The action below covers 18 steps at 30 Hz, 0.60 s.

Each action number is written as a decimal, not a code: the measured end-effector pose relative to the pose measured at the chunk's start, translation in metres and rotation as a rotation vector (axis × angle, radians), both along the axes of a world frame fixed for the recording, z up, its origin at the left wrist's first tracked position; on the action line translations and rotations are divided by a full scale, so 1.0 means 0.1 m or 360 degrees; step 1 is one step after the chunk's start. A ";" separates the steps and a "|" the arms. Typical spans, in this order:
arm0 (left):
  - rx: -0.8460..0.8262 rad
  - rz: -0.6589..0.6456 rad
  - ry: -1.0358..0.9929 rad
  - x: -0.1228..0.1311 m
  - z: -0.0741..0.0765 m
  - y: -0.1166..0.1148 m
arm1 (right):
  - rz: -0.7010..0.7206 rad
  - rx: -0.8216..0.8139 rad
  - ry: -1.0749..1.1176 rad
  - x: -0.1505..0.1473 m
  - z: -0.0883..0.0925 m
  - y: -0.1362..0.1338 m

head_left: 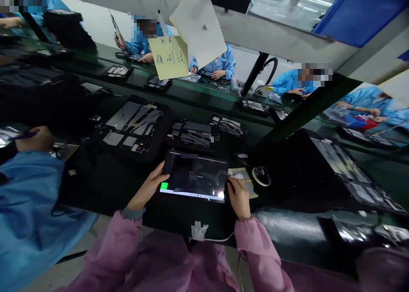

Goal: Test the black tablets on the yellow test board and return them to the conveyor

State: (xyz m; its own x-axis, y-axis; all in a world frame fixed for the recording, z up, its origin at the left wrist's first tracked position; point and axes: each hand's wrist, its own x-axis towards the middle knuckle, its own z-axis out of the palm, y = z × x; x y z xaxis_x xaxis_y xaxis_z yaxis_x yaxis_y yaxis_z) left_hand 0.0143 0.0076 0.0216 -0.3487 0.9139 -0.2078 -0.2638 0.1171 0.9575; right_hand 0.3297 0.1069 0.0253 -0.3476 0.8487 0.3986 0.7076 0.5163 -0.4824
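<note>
A tablet-like screen panel [194, 177] is lit in front of me, mostly black, with a green square at its lower left and a bright bar along its bottom edge. My left hand [152, 183] grips its left edge, thumb over the front. At the right edge is my right hand [239, 197], its fingers curled against the side. Just behind that hand lies a yellow-edged card [251, 187]. A round white-rimmed object [261, 176] sits beyond it.
Stacked panels with electronic parts [134, 124] lie on the dark bench behind the screen, with more stacks [341, 164] at right. A blue-sleeved co-worker's hand [36, 139] is close on my left. A yellow note [169, 58] hangs from the overhead beam. Several people sit opposite.
</note>
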 end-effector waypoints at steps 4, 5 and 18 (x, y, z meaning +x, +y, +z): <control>0.0025 -0.0238 0.0188 -0.06 0.06 -0.08 | -0.0018 -0.0005 -0.0026 0.00 0.01 0.00; 0.0033 -0.0282 0.0232 -0.08 0.07 -0.09 | -0.0019 0.0000 -0.0041 0.00 0.02 0.00; -0.0038 -0.0593 0.0105 -0.19 0.22 -0.06 | 0.0007 0.0081 -0.0119 0.04 0.02 0.06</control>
State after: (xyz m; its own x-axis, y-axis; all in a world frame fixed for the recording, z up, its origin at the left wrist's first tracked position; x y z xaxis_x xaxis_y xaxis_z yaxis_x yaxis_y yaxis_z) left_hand -0.0049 0.0018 0.0439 -0.0068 0.9757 -0.2189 -0.1367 0.2159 0.9668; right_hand 0.3335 0.1132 0.0274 -0.3818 0.8263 0.4141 0.7381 0.5422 -0.4015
